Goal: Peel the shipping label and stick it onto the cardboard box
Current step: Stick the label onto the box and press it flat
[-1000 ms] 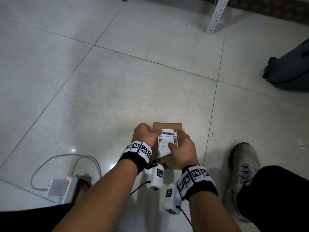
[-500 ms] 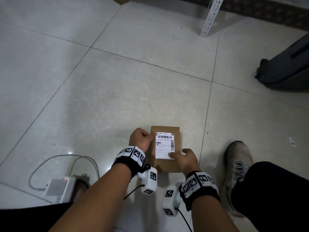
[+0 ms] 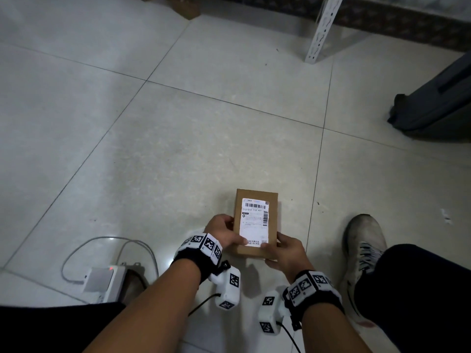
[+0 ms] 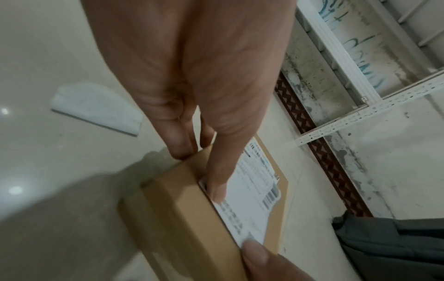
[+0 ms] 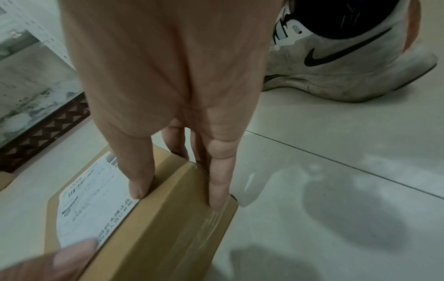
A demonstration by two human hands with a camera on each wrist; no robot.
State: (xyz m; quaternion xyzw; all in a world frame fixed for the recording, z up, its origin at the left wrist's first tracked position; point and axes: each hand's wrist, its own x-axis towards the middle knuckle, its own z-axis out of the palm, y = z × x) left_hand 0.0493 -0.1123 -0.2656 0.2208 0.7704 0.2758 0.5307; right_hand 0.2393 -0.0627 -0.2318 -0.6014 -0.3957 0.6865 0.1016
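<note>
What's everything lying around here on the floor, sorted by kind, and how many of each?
Cardboard box: 1
Shipping label stuck on the box: 1
Hands gripping the box: 2, left hand and right hand
White shoe: 1
White power adapter with cable: 1
Dark bag: 1
White paper scrap: 1
Total: 8

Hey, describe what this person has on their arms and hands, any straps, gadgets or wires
Both forearms are bare, no sleeves, and the left hand and right hand wear no gloves. Each wrist carries a black band ringed with white blocks printed with black square tags. A white camera unit, also tagged, hangs under each wrist, trailing a thin black cable.
</note>
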